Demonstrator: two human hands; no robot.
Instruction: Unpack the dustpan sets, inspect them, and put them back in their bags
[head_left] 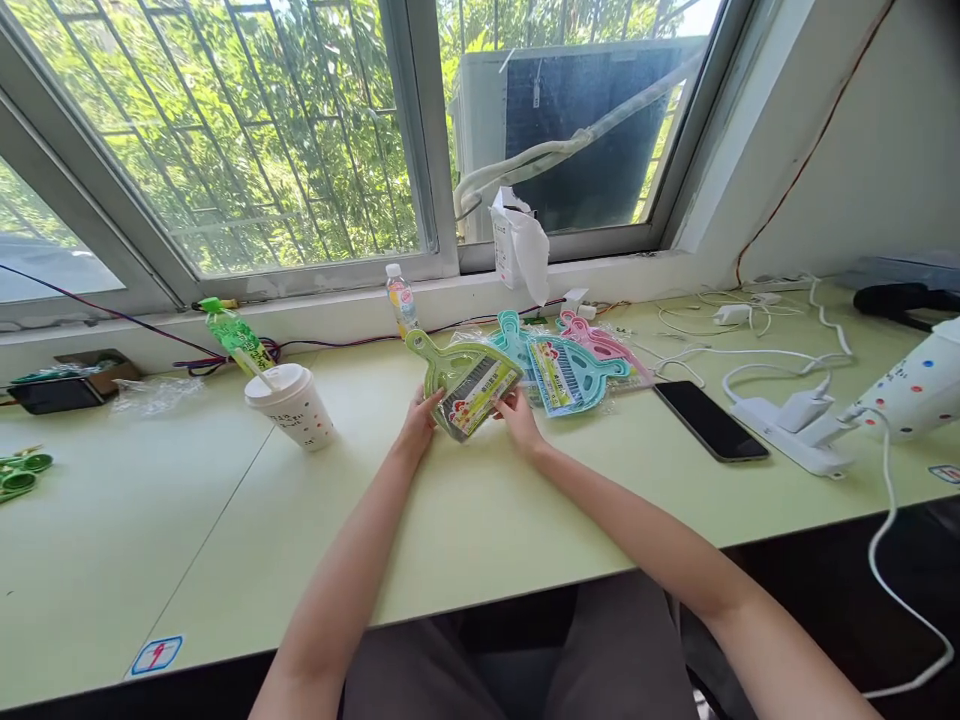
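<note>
Between my two hands is a green mini dustpan and brush set [457, 372] with a printed label and dark bristles, held tilted above the table. My left hand [418, 420] grips its lower left edge, the thumb on the front. At its lower right, my right hand [520, 418] pinches the corner near the label. Just behind lie a light-blue dustpan and brush set [577, 375] with a similar label and a pink one [600, 340], partly overlapping on clear plastic wrapping.
A lidded paper cup [296, 410], a green bag [236, 335] and a bottle [401, 298] stand left on the table [315, 530]. To the right are a phone [709, 420], a power strip [791, 440] with cables, and another cup [919, 385]. A torn carton [517, 245] sits on the sill.
</note>
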